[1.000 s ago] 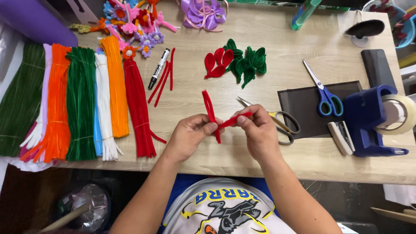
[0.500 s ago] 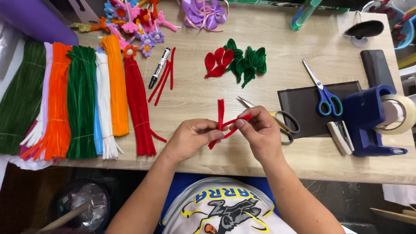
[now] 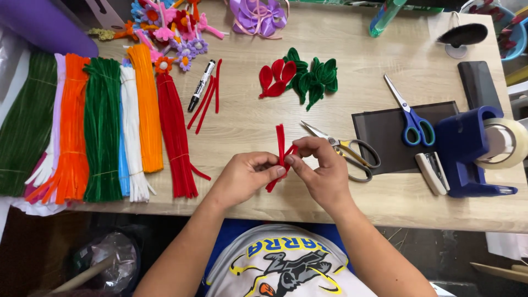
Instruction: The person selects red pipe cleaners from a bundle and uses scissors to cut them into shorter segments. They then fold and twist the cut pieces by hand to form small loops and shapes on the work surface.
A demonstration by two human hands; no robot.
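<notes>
Near the front edge of the worktop (image 3: pixel 247 118), about midway along it, I have both hands pinched on one red pipe cleaner (image 3: pixel 281 144): my left hand (image 3: pixel 245 177) grips it between thumb and forefinger from the left, my right hand (image 3: pixel 322 170) closes on it from the right, and the fingertips of the two nearly meet. The piece is folded, with a doubled end standing up above my fingers and a short tail hanging below them, just over the wood (I cannot tell whether the tail touches it). Just beyond my right hand lie grey-handled scissors (image 3: pixel 346 151), blades pointing toward the back left. Farther right, blue-handled scissors (image 3: pixel 410 113) rest on a dark mat (image 3: pixel 379 143), with a small stapler (image 3: pixel 432 173) and a blue tape dispenser (image 3: pixel 473 154) near the right edge. Toward the middle back sit red petals (image 3: pixel 275 80) touching a clump of green leaves (image 3: pixel 313 80). Along the left edge, bundles of pipe cleaners lie side by side: green, orange, green again, white, orange, and a red bundle (image 3: pixel 176 137) nearest my left hand. A black marker (image 3: pixel 201 85) and a few loose red stems (image 3: pixel 209 96) lie just beside that bundle, and finished flowers (image 3: pixel 173 33) crowd the back left corner
</notes>
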